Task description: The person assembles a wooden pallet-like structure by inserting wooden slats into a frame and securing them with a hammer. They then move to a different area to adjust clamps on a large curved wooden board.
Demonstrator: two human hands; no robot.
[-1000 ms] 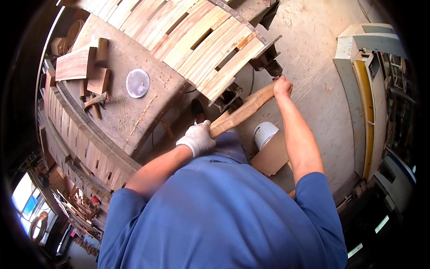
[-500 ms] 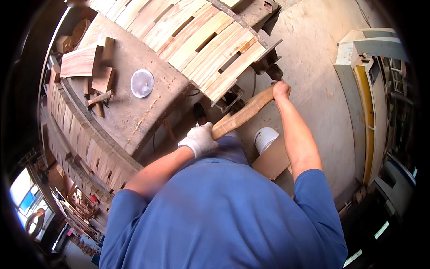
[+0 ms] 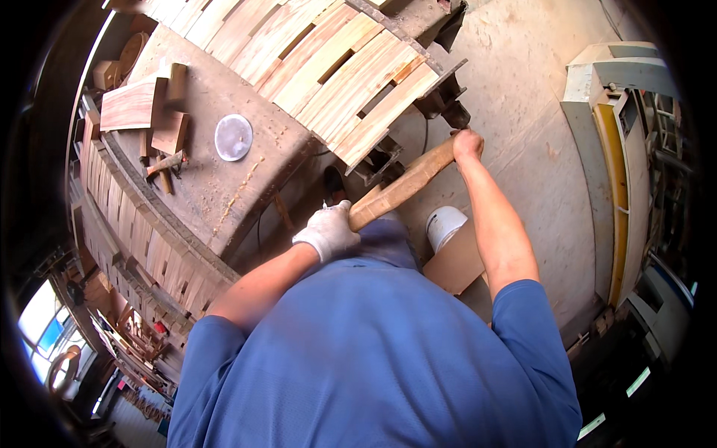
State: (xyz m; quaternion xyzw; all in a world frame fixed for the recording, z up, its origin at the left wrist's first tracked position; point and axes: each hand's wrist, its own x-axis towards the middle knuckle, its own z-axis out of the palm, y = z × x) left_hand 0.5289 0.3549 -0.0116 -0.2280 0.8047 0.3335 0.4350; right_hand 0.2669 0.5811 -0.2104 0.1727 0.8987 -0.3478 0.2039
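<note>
My left hand (image 3: pixel 329 230), in a white glove, is closed round the near end of a long brown wooden bar (image 3: pixel 407 188). At the bar's far right end my bare right hand (image 3: pixel 468 145) is closed on it, with the fingers partly hidden. The bar slants up to the right in front of me. Just beyond it lies a panel of pale wooden strips (image 3: pixel 358 82) with dark slots between some of them. Dark metal clamp ends (image 3: pixel 453 112) stick out past the panel's edge, close to my right hand.
On the workbench (image 3: pixel 246 183) at left are a round whitish disc (image 3: pixel 234 137), a hammer (image 3: pixel 166 163) and several wood blocks (image 3: pixel 133 104). A white bucket (image 3: pixel 446 224) and a brown board (image 3: pixel 455 260) are below my right arm. Grey-green machinery (image 3: pixel 590 149) stands at right.
Both hands keep their hold on the wooden bar, which has shifted very slightly left. The whole view has moved a little.
</note>
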